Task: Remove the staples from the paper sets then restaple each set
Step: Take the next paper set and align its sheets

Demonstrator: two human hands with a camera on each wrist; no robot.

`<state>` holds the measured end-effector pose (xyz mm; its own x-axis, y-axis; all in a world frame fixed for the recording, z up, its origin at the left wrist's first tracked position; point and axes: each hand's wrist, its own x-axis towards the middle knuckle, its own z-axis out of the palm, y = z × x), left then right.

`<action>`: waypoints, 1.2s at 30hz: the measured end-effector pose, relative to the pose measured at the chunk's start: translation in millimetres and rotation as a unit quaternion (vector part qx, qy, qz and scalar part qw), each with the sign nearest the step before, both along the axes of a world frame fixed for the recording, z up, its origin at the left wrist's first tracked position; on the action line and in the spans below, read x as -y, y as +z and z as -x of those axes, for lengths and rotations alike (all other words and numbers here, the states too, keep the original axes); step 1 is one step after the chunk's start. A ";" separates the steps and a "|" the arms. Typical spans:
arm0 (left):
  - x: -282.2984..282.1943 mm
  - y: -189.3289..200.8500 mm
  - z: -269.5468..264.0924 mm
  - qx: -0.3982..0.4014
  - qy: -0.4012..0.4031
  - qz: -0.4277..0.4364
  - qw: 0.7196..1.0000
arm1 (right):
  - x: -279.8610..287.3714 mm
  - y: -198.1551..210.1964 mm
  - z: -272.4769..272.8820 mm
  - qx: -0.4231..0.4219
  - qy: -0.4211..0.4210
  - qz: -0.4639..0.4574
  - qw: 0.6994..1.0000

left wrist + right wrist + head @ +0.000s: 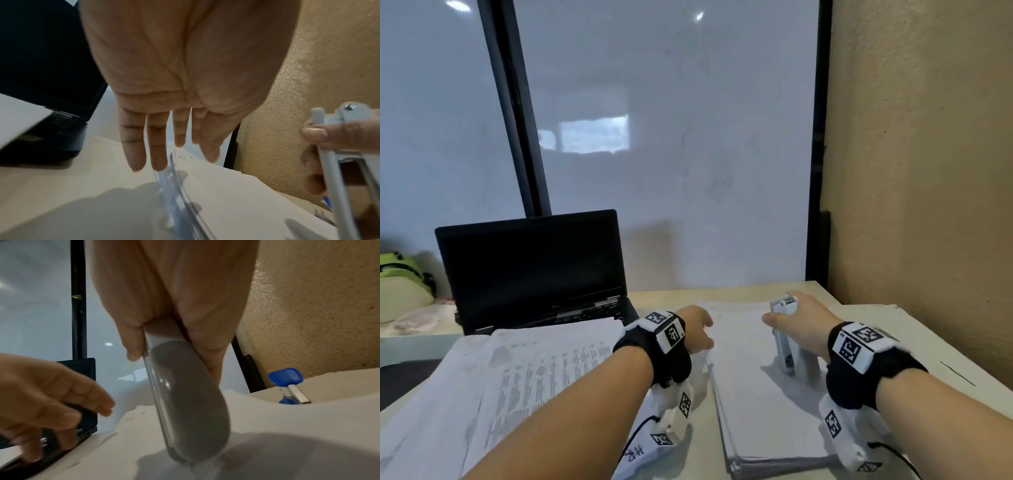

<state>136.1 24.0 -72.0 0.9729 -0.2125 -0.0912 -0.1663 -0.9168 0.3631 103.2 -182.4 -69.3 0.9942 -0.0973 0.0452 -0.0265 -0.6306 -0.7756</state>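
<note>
A stack of white paper sets [753, 387] lies on the desk before me. My right hand [796, 327] grips a grey stapler [789, 342], tilted up with its rear end resting on the stack; the wrist view shows its grey base [191, 402] between my thumb and fingers. My left hand [697, 332] hovers at the stack's left edge, fingers straight and spread [156, 142], holding nothing. A second pile of printed sheets [527, 373] lies to the left.
An open black laptop [534, 267] stands at the back left, partly under the printed pile. A blue staple remover [287, 384] lies on papers at the right by the beige wall [928, 154]. A glass partition [671, 137] stands behind the desk.
</note>
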 end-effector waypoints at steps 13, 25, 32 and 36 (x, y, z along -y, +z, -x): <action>17.4 -29.1 -70.5 0.033 0.090 0.000 0.995 | 5.4 -10.8 -21.6 -0.017 0.048 -0.001 0.999; 14.2 -18.3 -54.8 0.110 0.100 0.103 0.984 | -0.6 -6.7 -14.1 -0.007 0.059 -0.020 0.998; 12.9 -30.6 -40.3 -0.052 0.085 0.347 0.932 | -1.3 -5.3 -11.9 -0.001 0.060 -0.028 0.998; 10.0 -36.6 -31.3 -0.135 -0.005 0.298 0.945 | -2.7 -2.7 -8.5 -0.007 0.063 -0.022 0.998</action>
